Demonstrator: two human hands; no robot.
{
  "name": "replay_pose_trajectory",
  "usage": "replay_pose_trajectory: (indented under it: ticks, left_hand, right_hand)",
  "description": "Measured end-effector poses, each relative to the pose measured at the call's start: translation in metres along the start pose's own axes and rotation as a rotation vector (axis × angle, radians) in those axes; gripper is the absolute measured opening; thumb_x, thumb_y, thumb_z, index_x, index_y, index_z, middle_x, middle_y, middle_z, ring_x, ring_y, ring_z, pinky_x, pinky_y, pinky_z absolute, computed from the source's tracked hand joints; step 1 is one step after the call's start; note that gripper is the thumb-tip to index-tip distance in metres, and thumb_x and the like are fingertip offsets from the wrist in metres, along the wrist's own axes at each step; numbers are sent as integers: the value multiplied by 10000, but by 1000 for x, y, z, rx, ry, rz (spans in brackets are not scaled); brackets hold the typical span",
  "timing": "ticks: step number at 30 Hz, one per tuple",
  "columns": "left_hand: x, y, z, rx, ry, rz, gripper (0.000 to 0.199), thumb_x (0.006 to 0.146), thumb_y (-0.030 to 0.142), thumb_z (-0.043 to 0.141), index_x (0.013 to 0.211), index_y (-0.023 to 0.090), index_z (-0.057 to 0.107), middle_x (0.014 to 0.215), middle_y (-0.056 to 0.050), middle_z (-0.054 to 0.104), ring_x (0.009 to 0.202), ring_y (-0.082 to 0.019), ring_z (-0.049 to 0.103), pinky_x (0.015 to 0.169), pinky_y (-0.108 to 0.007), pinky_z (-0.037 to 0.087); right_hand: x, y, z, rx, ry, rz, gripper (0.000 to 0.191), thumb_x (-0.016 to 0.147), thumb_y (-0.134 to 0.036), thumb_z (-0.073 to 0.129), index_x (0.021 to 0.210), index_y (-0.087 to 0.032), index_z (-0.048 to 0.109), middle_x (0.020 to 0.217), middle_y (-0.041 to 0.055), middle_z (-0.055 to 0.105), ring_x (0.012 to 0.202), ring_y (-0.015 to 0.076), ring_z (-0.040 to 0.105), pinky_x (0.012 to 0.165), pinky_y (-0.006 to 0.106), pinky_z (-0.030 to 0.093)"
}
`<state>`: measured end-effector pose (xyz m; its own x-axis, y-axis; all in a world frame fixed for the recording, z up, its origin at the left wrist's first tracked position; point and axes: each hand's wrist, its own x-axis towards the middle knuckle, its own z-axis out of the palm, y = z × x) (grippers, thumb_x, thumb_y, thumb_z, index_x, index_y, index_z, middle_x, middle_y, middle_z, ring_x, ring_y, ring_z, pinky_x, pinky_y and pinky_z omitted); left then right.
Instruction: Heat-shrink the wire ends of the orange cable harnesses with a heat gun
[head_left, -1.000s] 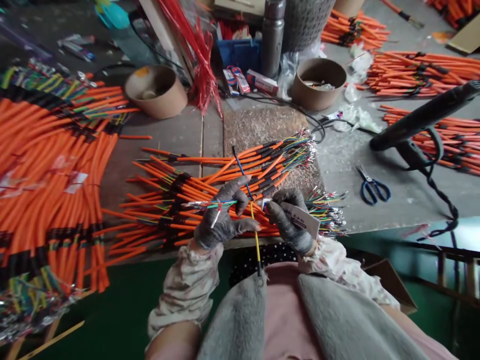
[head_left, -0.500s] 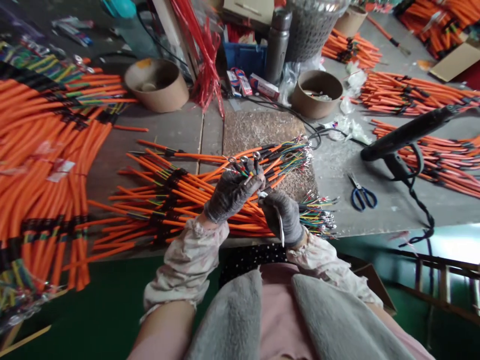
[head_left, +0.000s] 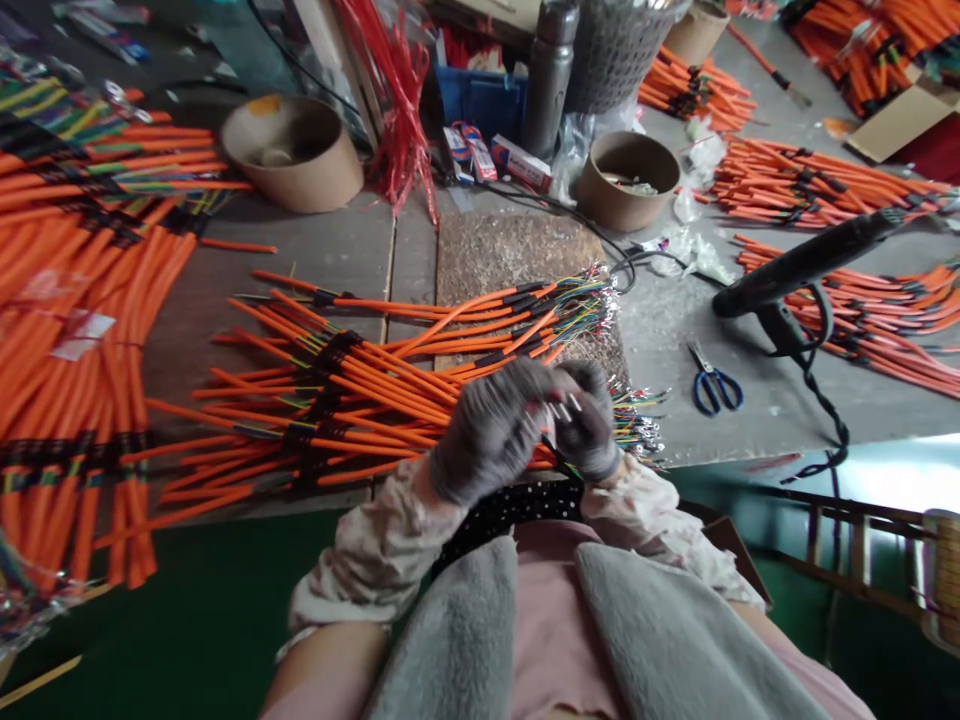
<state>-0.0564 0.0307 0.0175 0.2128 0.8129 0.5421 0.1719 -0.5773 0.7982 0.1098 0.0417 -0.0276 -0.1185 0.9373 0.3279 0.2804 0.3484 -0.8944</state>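
Both my hands wear grey knit gloves and meet above the table's front edge. My left hand is closed, with its fingers against the right hand's; what it pinches is hidden and blurred. My right hand is closed around thin wires whose pale tips show between the two hands. Behind and under the hands lies a pile of orange cables. They have black-taped sections and coloured wire ends with metal terminals at the right.
Blue-handled scissors and a black heat gun lie to the right. Past the pile is a worn brown board. Two cardboard rings stand further back, near a dark flask. More orange cables fill the left.
The ring terminals that stood up from my left hand no longer show, nor does the white strip at my right hand. My hands have come together, the left moving right and down.
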Motion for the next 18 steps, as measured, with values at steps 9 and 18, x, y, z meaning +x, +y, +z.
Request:
replay_pose_trajectory:
  ticks: [9,18]
  left_hand:
    - [-60,15,49,250,-381,303,266,1056,179,495,1198,137,716,1184,-130,783,1077,-264,765,834,-393,654]
    - [-46,23,41,197,-320,313,330,1047,156,446,1089,130,772,1075,-128,814,940,-261,798,758,-353,667]
  right_hand:
    - [9,-5,-45,431,-338,597,434,784,-498,888,859,-219,565,702,-47,599,577,106,543,490,205,419]
    - [4,7,-44,478,-325,605,345,840,-437,850,898,-222,587,719,-56,595,570,101,538,496,207,444]
